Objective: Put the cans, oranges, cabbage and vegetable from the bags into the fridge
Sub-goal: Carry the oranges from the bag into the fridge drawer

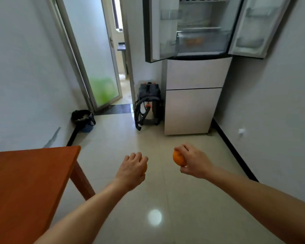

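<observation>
**One orange in each hand, fridge wide open at the far end**

Both hands are out in front over the pale tiled floor [165,194], one fruit each. The left hand [131,170] has its back to the camera, and its fingers [136,156] are curled down over the left orange [144,167]. Only a thin orange sliver peeks out at the right edge of that hand.

The right hand [195,162] shows a lot more. Its fingers [182,148] wrap over the top of the right orange [178,158] with the thumb tucked underneath. The fruit's left side is in plain view: round, deep orange, fairly smooth peel. The two hands are apart, not touching.

The fridge [194,103] stands at the far end against the right wall, well apart from both hands. It has a pale silvery front with two shut drawers low down. The left door [159,30] and right door [253,27] up top are both swung open, with see-through bins on them.

Inside are glass shelves and a clear crisper drawer [199,41] with something orange behind it, too blurry to tell what. Any badge or lettering on the fridge is too blurred to read.

Near left is the corner of a reddish-brown wooden counter [25,182]. On the far left are a frosted glass door [95,59] and a black bin [82,116] by the wall. A grey machine with hoses [148,103] sits just left of the fridge.
</observation>
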Demonstrator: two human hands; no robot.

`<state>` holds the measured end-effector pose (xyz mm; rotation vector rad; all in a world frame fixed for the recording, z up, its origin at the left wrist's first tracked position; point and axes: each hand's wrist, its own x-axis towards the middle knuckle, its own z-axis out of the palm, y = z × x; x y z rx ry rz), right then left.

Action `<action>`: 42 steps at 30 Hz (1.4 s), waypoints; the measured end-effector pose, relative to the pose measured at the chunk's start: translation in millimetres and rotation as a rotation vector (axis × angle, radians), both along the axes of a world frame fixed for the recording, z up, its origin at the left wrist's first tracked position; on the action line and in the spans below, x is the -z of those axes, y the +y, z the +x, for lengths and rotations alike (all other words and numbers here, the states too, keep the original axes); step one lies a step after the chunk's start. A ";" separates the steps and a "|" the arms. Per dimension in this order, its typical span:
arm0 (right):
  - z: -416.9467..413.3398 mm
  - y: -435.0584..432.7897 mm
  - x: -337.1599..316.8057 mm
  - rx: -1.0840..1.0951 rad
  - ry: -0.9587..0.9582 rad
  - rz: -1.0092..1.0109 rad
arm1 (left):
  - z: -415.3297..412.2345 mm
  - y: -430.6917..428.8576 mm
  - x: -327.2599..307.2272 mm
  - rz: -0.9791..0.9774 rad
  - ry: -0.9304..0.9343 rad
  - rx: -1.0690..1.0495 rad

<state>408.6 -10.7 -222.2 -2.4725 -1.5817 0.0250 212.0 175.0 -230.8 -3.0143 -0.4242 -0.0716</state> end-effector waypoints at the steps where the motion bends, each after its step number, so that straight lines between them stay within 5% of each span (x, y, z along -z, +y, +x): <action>1: 17.1 -2.2 2.2 0.024 0.001 0.003 | 21.5 3.9 0.6 -0.002 0.005 0.024; 22: 411.6 96.3 -32.3 0.415 -0.010 0.142 | 499.3 159.4 -34.3 0.042 -0.056 0.386; 30: 607.0 127.3 -46.5 0.420 -0.041 0.144 | 680.0 186.8 -47.7 0.038 -0.095 0.363; 42: 826.4 253.6 -159.7 0.251 -0.102 0.411 | 875.7 279.2 -173.4 0.097 -0.363 0.236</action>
